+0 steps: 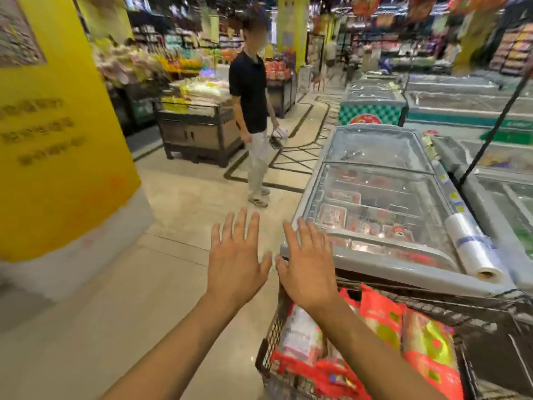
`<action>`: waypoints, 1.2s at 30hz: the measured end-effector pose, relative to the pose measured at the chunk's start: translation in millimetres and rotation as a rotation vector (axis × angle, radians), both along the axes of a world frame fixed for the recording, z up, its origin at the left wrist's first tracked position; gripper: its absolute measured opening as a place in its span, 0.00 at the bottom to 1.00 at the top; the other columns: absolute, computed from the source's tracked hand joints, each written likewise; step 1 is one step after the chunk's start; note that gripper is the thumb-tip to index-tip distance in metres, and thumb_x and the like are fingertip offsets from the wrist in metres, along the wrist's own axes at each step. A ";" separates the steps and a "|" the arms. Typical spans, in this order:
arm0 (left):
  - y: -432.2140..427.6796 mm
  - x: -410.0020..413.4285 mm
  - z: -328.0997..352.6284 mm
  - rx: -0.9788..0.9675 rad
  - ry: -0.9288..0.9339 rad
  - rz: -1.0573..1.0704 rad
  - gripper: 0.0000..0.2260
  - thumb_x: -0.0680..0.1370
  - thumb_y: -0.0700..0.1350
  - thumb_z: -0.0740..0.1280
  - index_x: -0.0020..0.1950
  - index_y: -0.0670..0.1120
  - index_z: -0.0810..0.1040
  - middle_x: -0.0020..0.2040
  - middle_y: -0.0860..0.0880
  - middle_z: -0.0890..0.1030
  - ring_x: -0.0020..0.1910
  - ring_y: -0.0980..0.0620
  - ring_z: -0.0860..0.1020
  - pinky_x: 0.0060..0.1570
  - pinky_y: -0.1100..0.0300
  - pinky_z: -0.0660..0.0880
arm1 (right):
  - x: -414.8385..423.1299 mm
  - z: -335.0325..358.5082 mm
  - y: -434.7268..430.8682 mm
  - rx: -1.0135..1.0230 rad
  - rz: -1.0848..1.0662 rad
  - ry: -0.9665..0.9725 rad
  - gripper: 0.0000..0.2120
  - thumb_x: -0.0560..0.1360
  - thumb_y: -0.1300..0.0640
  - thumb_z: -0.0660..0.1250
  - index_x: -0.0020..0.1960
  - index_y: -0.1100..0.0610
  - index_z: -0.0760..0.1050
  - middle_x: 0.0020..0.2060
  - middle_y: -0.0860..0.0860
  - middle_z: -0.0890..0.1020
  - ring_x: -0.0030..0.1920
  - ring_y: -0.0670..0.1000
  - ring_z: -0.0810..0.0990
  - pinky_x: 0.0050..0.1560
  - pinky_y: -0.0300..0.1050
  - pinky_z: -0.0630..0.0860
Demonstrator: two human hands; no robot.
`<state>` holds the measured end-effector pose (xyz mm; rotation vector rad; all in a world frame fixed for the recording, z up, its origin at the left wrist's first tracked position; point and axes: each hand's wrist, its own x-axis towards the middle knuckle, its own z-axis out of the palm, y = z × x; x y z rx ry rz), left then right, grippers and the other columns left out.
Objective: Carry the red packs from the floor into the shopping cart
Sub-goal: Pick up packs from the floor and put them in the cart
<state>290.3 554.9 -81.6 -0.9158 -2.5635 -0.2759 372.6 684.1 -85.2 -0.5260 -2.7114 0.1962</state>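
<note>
Down at the lower right, the shopping cart (274, 336) already holds several red packs (380, 313), standing and leaning against one another inside its dark mesh wall. No pack shows on the stretch of floor (144, 284) in view, so any left to carry lie outside the frame. Both hands are empty: the left hand (235, 264) and right hand (307, 269) hover flat, palms down, fingers straight and spread, thumbs nearly meeting, the right one above the cart's front corner. By their look the packs are glossy film bags, plump and pliable rather than stiff, so they would probably sag and slip if pinched by one corner. A safer hold seems to be a hand under each end of the belly, or a firm grip along the sealed top edge, lowering them in so the film does not snag on the mesh
</note>
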 end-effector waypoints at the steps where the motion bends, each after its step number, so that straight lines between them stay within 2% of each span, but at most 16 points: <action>1: -20.1 -3.4 6.2 0.008 0.020 0.043 0.36 0.76 0.61 0.58 0.79 0.43 0.69 0.78 0.39 0.70 0.75 0.36 0.70 0.72 0.35 0.68 | -7.6 5.9 -15.9 -0.003 0.053 -0.007 0.33 0.81 0.44 0.59 0.84 0.52 0.55 0.82 0.59 0.58 0.82 0.61 0.55 0.80 0.62 0.51; 3: -59.2 -7.3 16.7 0.014 0.044 0.130 0.35 0.76 0.61 0.61 0.79 0.44 0.68 0.79 0.40 0.69 0.76 0.36 0.70 0.73 0.36 0.66 | -20.5 15.8 -45.7 -0.013 0.144 -0.001 0.35 0.83 0.42 0.58 0.85 0.49 0.48 0.84 0.57 0.51 0.83 0.58 0.47 0.81 0.60 0.43; 7: -131.7 -8.8 34.4 0.026 0.076 0.306 0.36 0.78 0.63 0.59 0.82 0.46 0.65 0.81 0.41 0.66 0.79 0.38 0.65 0.77 0.38 0.60 | -43.6 35.9 -107.4 0.015 0.301 0.037 0.35 0.83 0.42 0.59 0.84 0.50 0.50 0.84 0.56 0.53 0.83 0.58 0.49 0.82 0.59 0.44; 11: -199.9 -3.9 44.2 0.045 0.124 0.449 0.36 0.76 0.62 0.61 0.79 0.43 0.69 0.78 0.39 0.70 0.76 0.36 0.69 0.75 0.35 0.66 | -64.3 50.8 -166.8 0.044 0.465 0.033 0.34 0.84 0.42 0.56 0.85 0.49 0.46 0.84 0.54 0.49 0.84 0.56 0.45 0.81 0.58 0.42; 17: -285.6 26.8 50.3 0.013 0.112 0.729 0.37 0.77 0.63 0.59 0.81 0.44 0.65 0.81 0.40 0.65 0.80 0.37 0.64 0.78 0.36 0.60 | -85.5 58.3 -252.7 0.038 0.745 0.035 0.34 0.84 0.42 0.57 0.85 0.50 0.48 0.84 0.55 0.50 0.84 0.56 0.46 0.81 0.58 0.42; 21: -329.3 57.4 51.8 -0.020 0.124 0.935 0.36 0.76 0.62 0.62 0.80 0.44 0.68 0.79 0.39 0.69 0.77 0.36 0.68 0.74 0.36 0.66 | -87.9 60.4 -304.1 0.027 0.948 0.015 0.35 0.84 0.42 0.56 0.85 0.50 0.45 0.84 0.55 0.48 0.84 0.56 0.44 0.81 0.58 0.43; 24: -353.1 83.4 52.3 -0.066 0.113 1.089 0.36 0.75 0.61 0.68 0.78 0.43 0.70 0.77 0.38 0.71 0.75 0.35 0.71 0.72 0.35 0.69 | -85.7 59.6 -337.4 0.012 1.084 0.012 0.36 0.83 0.41 0.59 0.85 0.50 0.48 0.84 0.56 0.50 0.84 0.57 0.47 0.81 0.60 0.46; 28: -373.3 124.8 49.6 -0.092 0.072 1.288 0.37 0.74 0.60 0.70 0.77 0.42 0.71 0.76 0.38 0.72 0.73 0.34 0.73 0.71 0.36 0.70 | -75.2 53.1 -373.9 0.014 1.236 0.051 0.36 0.79 0.43 0.67 0.82 0.53 0.60 0.80 0.59 0.63 0.80 0.61 0.61 0.78 0.63 0.57; 31: -382.9 161.7 42.8 -0.117 0.054 1.424 0.38 0.73 0.60 0.72 0.78 0.43 0.70 0.76 0.39 0.72 0.74 0.36 0.73 0.71 0.36 0.70 | -61.8 46.5 -397.3 -0.012 1.364 0.024 0.35 0.82 0.43 0.63 0.84 0.53 0.55 0.82 0.59 0.59 0.82 0.60 0.55 0.80 0.62 0.51; 33: -388.9 186.6 37.8 -0.105 0.031 1.488 0.37 0.75 0.60 0.69 0.80 0.44 0.67 0.78 0.40 0.70 0.76 0.36 0.70 0.73 0.35 0.68 | -51.1 41.5 -409.8 -0.021 1.432 -0.018 0.35 0.83 0.42 0.59 0.84 0.52 0.50 0.83 0.58 0.54 0.83 0.58 0.50 0.80 0.59 0.46; 36: -399.2 215.6 34.3 -0.107 0.004 1.602 0.37 0.76 0.63 0.61 0.81 0.45 0.65 0.80 0.41 0.68 0.78 0.36 0.67 0.75 0.36 0.65 | -33.6 34.5 -428.9 -0.035 1.518 -0.039 0.35 0.81 0.43 0.63 0.83 0.53 0.56 0.82 0.59 0.58 0.82 0.59 0.54 0.80 0.60 0.50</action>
